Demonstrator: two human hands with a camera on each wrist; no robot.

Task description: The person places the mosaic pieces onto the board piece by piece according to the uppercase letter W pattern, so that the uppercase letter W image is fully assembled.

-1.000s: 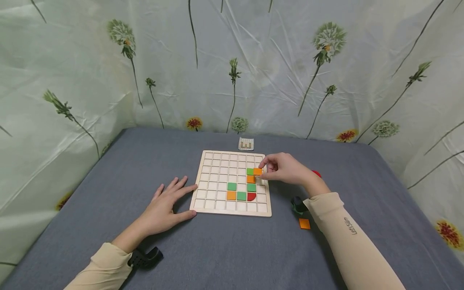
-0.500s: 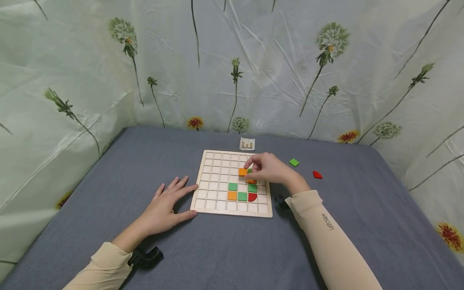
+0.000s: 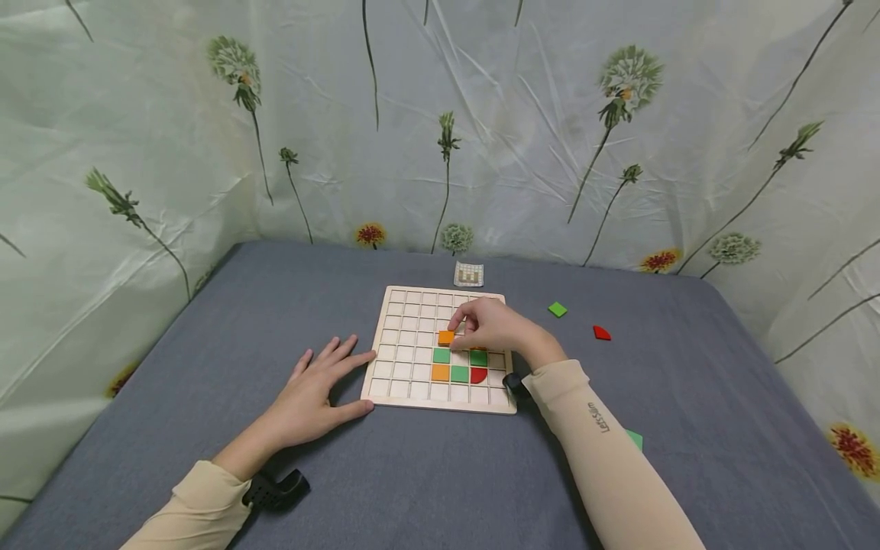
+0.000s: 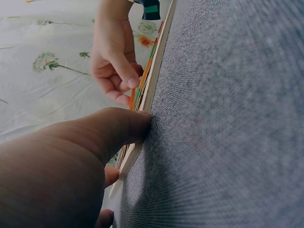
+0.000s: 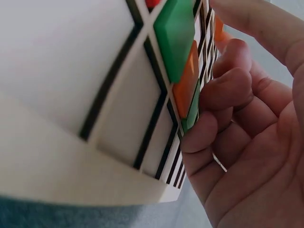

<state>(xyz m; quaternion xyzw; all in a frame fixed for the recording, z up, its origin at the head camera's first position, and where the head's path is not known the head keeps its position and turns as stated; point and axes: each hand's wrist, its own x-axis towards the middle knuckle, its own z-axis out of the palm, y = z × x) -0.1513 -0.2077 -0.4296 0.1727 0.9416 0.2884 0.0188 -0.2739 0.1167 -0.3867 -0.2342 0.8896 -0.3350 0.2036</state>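
My right hand (image 3: 493, 327) pinches an orange square tile (image 3: 445, 338) between thumb and forefinger, over the wooden grid board (image 3: 394, 353). Just below that tile sits a green square tile (image 3: 441, 356). Further tiles fill the board's cells: an orange one (image 3: 440, 372), green ones (image 3: 459, 373) and a red quarter-round one (image 3: 478, 375). In the right wrist view, another orange tile (image 5: 186, 88) lies set in the grid beside the curled fingers. My left hand (image 3: 311, 401) lies spread at the board's left edge, its thumb (image 4: 128, 124) against the rim in the left wrist view.
Right of the board lie a light green tile (image 3: 558, 309) and a red quarter-round tile (image 3: 602, 333). Another green tile (image 3: 635, 438) shows partly from behind the right sleeve. A small patterned card (image 3: 469, 274) lies behind the board on the grey cloth (image 3: 302, 275).
My right hand has carried the orange tile leftward across the board, then slightly nearer, to above the left green tile. The left hand has stayed at the board's edge.
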